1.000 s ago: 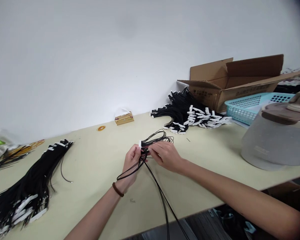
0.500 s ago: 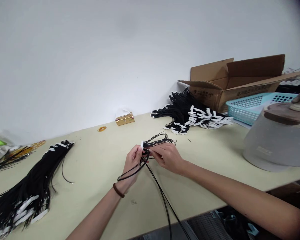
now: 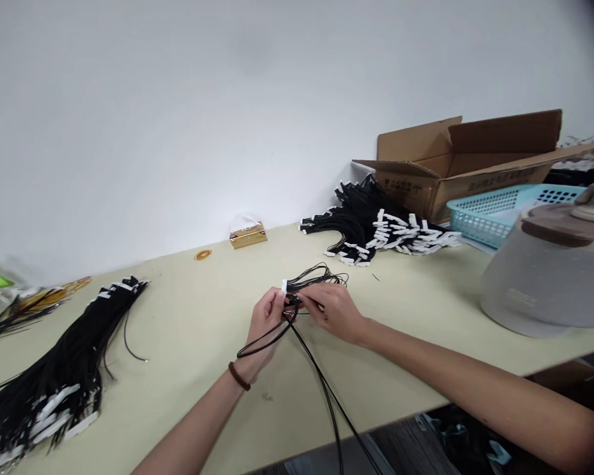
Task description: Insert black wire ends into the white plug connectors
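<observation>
Pinching a white connector (image 3: 284, 286) between thumb and fingers, the left hand (image 3: 266, 316) is closed around one end of a bunch of black wires (image 3: 321, 272), just above the middle of the table (image 3: 193, 343). The right hand (image 3: 334, 310) has its thumb and fingertips drawn together on the wires right beside the connector — which strand they grip is too small to tell. Some wires loop out past the right knuckles, others loop over the left wrist, near a brown wristband (image 3: 238, 376), and a few long ones trail down over the table's near edge.

To the left lies a thick pile of black wires with white connectors (image 3: 74, 349). Beyond the hands, by the wall, sit a gold tissue box (image 3: 248, 237) and orange rubber bands (image 3: 202, 254). On the right — a second wire pile (image 3: 356, 221), an open cardboard box (image 3: 410, 191), a light-blue basket (image 3: 480, 227) and a grey jug (image 3: 534, 284).
</observation>
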Demonstrator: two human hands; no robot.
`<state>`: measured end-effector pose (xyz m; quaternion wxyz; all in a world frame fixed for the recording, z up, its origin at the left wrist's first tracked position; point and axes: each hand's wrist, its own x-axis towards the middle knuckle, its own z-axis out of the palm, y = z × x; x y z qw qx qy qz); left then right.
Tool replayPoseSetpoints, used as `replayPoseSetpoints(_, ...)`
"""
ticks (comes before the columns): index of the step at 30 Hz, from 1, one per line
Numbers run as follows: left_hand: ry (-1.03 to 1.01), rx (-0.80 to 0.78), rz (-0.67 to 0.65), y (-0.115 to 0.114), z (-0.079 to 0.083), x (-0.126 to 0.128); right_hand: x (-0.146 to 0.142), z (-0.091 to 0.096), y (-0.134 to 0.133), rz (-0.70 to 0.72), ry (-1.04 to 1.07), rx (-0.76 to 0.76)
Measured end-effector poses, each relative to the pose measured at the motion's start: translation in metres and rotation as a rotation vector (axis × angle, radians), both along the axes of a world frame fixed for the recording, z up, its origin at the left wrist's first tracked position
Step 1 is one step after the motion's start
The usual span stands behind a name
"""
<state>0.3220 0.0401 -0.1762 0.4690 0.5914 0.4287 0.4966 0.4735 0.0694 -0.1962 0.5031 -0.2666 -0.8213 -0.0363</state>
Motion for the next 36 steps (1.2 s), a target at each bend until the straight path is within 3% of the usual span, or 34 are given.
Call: replayPoseSetpoints(36,-0.023,-0.022,-0.004,0.0013,-0.0012,0.0009,0.0008,-0.0004,0.0025,0.050,-0.003,-0.072)
